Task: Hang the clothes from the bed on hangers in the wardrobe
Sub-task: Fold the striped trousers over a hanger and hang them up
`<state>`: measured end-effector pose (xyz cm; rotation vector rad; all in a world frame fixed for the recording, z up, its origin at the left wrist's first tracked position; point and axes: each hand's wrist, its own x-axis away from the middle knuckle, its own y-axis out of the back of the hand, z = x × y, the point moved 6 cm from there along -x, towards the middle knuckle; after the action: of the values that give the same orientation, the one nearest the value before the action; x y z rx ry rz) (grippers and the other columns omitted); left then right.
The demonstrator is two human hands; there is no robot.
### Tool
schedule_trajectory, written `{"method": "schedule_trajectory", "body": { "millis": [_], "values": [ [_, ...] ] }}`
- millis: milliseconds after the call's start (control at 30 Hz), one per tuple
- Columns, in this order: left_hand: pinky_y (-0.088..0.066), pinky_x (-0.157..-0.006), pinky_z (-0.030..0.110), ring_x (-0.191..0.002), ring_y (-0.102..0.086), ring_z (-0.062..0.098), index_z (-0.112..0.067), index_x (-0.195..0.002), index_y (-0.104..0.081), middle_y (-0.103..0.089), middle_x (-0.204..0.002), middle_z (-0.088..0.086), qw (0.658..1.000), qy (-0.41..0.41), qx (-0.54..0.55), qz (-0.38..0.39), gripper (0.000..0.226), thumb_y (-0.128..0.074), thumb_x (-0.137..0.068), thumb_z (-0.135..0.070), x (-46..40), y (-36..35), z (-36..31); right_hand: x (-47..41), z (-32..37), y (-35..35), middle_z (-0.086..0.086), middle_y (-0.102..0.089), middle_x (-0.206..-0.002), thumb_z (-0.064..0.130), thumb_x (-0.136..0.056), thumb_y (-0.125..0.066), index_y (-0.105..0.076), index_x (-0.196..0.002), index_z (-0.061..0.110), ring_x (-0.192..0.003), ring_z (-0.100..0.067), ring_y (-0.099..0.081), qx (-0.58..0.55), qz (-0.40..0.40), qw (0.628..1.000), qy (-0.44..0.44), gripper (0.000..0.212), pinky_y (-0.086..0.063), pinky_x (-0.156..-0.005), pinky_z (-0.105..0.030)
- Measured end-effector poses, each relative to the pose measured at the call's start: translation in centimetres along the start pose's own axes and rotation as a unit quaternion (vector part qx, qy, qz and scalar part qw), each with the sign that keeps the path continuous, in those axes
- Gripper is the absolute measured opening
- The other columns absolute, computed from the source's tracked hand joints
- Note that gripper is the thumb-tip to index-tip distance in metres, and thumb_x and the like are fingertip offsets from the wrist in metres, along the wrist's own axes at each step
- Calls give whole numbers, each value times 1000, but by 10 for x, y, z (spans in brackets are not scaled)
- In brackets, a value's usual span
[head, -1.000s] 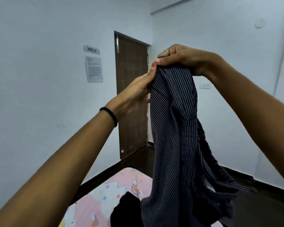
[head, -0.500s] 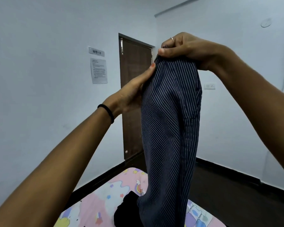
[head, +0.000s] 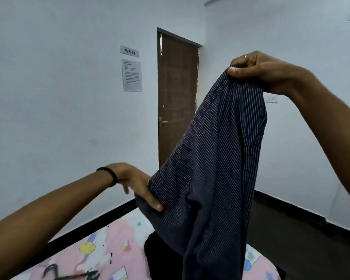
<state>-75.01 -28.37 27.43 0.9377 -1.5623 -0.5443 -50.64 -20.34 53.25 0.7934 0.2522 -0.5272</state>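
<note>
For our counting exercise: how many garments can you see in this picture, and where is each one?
2. A striped navy garment is held up in the air, the right hand gripping its top and the left hand on its lower edge. A black garment lies on the bed, partly hidden; others may be out of view.
</note>
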Motion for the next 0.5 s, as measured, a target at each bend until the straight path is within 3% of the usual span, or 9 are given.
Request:
{"method": "schedule_trajectory", "body": {
  "millis": [100, 200, 300, 400, 500],
  "values": [
    [-40, -105, 51, -131, -45, 17, -43, -133, -46, -48, -139, -17, 999, 42, -18, -29, 110, -73, -35, -85, 2, 3, 25, 8, -8, -9, 3, -64, -68, 15, -92, -52, -63, -71, 11, -61, -6, -60, 35, 50, 998, -30, 24, -48, -58, -15],
    [-48, -93, 47, -119, -46, 16, -41, -134, -40, -46, -135, -16, 989, 98, 2, -115, 100, -73, -46, -77, 44, 33, 36, 21, -10, -25, 4, -65, -70, 19, -91, -55, -67, -72, 16, -66, -6, -61, 119, 103, 986, -52, 22, -47, -62, -13],
    [-53, -82, 39, -117, -46, 19, -36, -130, -40, -46, -130, -9, 970, 98, 106, -195, 92, -59, -53, -82, 81, 60, 46, 34, -6, -43, 5, -70, -75, 32, -85, -61, -72, -76, 24, -70, -6, -63, 242, 143, 958, -56, 17, -46, -64, -13],
    [-48, -82, 36, -112, -52, 24, -26, -118, -53, -54, -122, 0, 923, 106, 185, -321, 57, -30, -90, -70, 108, 80, 49, 48, 4, -82, 17, -70, -85, 51, -81, -59, -72, -93, 30, -78, 1, -63, 408, 191, 893, 12, 28, -48, -73, -21],
    [-42, -65, 29, -96, -56, 34, -6, -91, -57, -61, -115, 22, 858, 141, 112, -482, 25, -47, -96, -28, 126, 99, 48, 66, 9, -131, 21, -64, -106, 57, -92, -49, -63, -114, 40, -95, 2, -56, 556, 251, 786, 100, 31, -41, -93, -25]
  ]
}}
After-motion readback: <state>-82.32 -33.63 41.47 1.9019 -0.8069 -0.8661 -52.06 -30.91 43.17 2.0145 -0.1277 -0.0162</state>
